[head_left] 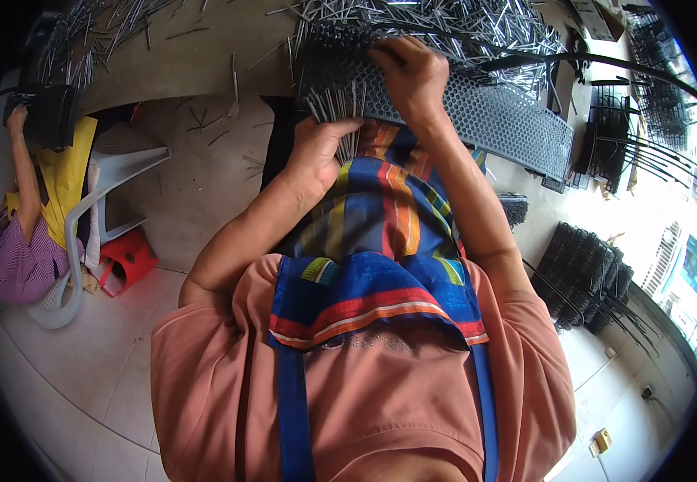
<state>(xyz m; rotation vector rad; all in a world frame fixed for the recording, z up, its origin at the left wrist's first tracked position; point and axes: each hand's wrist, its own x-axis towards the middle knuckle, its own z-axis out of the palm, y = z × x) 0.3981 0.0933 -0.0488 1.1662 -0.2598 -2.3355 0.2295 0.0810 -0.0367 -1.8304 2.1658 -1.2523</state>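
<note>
My left hand (313, 154) is closed around a bundle of thin grey rods (337, 101), which fan out above the fingers beside the near left part of the panel. A long dark panel (517, 132), full of small round holes, lies slantwise across my lap against the table. Over its upper left part my right hand (414, 79) is bent, fingers curled and pinched together. What those fingertips hold, if anything, is hidden by the hand. Several dark upright pieces (336, 44) stand crowded at the panel's far left end.
Loose grey rods (517, 28) are heaped on the table (188, 52) beyond the panel. A black curved strip (581, 58) crosses the right side. Black bundles (581, 269) stand on the floor at right. At left, another person (23, 265) sits on a plastic chair (69, 301) near a red container (127, 261).
</note>
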